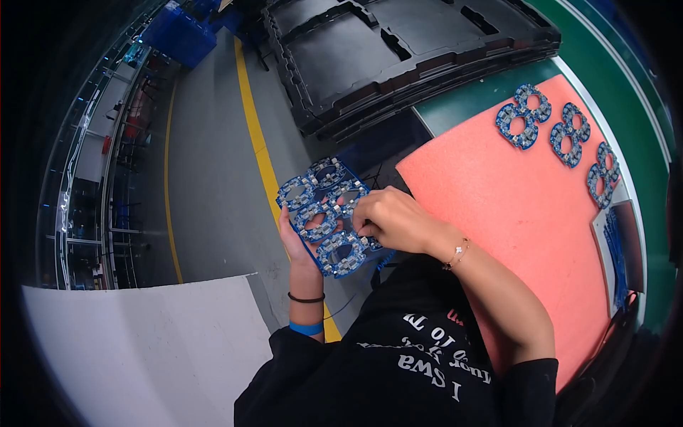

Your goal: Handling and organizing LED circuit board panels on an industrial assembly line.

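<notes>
A blue circuit board panel (307, 208), made up of several joined ring-shaped boards crowded with small parts, is held up in front of my body. My left hand (294, 242) grips its left edge, the thumb along the side and some fingers showing underneath through the ring openings. At the panel's right edge, my right hand (391, 219) is closed with curled fingers on the board; its fingertips are partly hidden. Three separate figure-eight circuit boards, one at the far side (524, 111), one in the middle (568, 129) and one nearer (605, 169), lie toward the right.
Pink foam sheet (498, 206) covers the green worktop (455, 107) on my right. Stacked black plastic trays (434, 67) stand beyond it. At the right edge sits a shallow holder with blue strips (616, 249). A white surface (156, 341) lies at lower left, a blue crate (178, 35) far left.
</notes>
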`<state>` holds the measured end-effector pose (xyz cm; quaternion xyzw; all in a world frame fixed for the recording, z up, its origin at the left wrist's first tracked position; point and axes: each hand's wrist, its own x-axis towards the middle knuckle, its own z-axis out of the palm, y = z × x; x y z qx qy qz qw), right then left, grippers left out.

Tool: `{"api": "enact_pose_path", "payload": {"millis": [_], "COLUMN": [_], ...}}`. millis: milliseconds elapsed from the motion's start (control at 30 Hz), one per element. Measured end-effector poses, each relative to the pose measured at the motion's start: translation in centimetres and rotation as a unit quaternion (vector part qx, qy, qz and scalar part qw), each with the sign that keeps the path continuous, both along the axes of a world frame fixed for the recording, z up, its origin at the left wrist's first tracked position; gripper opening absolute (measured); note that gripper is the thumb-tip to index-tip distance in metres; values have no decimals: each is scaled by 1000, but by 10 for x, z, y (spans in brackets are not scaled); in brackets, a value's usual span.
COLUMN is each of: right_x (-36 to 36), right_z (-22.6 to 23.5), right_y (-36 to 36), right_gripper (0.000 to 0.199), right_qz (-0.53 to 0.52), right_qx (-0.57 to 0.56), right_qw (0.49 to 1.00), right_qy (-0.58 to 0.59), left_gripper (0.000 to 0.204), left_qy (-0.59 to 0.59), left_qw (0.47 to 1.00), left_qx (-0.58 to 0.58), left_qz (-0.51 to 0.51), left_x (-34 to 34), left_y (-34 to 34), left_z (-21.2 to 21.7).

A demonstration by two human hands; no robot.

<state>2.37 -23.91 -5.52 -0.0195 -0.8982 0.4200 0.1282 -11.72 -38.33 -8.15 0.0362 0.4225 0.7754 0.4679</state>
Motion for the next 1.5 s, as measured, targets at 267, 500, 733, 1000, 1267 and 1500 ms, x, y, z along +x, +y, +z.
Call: {"api": "enact_pose_path", "payload": {"millis": [267, 500, 733, 1000, 1267, 1500], "right_x": [-2, 2, -2, 2, -1, -1], "right_z": [2, 1, 12, 1, 5, 5], "right_y": [13, 17, 19, 17, 17, 8], "right_gripper": [10, 11, 10, 10, 14, 15], "right_qz": [-107, -51, -104, -89, -120, -104], "right_qx": [-60, 30, -220, 14, -6, 60], "right_qw": [988, 998, 970, 995, 992, 990], "right_qy": [93, 19, -11, 39, 49, 76], "left_gripper": [57, 58, 59, 58, 63, 52], "left_qy": [-47, -14, -26, -54, -36, -26], "left_qw": [997, 998, 999, 997, 997, 999], "left_qx": [14, -9, 15, 42, -13, -28], "left_qz": [54, 56, 37, 20, 61, 30], "left_x": [-8, -13, -11, -14, -1, 15], "left_y": [-3, -8, -7, -5, 2, 11], "left_z": [-1, 7, 6, 3, 10, 25]}}
